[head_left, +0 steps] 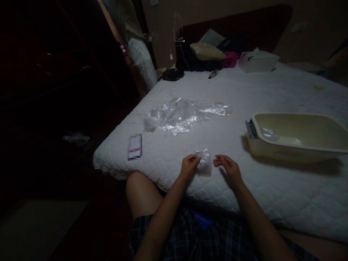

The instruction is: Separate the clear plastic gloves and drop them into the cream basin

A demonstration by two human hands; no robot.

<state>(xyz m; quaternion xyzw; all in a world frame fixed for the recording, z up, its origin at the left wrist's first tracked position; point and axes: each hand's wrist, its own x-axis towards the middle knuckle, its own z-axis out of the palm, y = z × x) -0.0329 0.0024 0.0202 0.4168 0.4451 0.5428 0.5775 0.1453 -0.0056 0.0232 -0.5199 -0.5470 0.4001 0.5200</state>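
- Packet (pixel 206 163), apparently of clear plastic film, is judged very light; its own weight should put next to no load on the fingers.
- Stiffness: the film reads as thin and soft, likely to crumple, fold or spring partly loose rather than hold a firm shape.
- Surface: its gloss suggests a slippery skin, so layers may slide over one another under a loose pinch.
- Fragility: breakage is not a concern; tearing or stretching under a hard pull is the probable fault.
- Recommended hold: a thumb-and-finger pinch through all layers at the left edge, with the right edge available for a second pinch.
- Left hand (pixel 189 165): pinches the packet by its left edge, between thumb and fingers.
- Right hand (pixel 230 170): appears free of any load, fingers loosely bent, tips just beside the packet's right edge with a slight gap showing.
- Location: the packet is between the two hands, over the near side of the bed (pixel 272 195); whether its lower edge touches the quilted cover cannot be told.
- Appearance: small, roughly four-sided, translucent grey-white; bright creases on the upper part, a duller, hazier lower part. No print is discernible in the dim light.
- Surroundings: wrinkled loose film (pixel 185 116) lies beyond the hands; a cream tub (pixel 288 154) is to the right.
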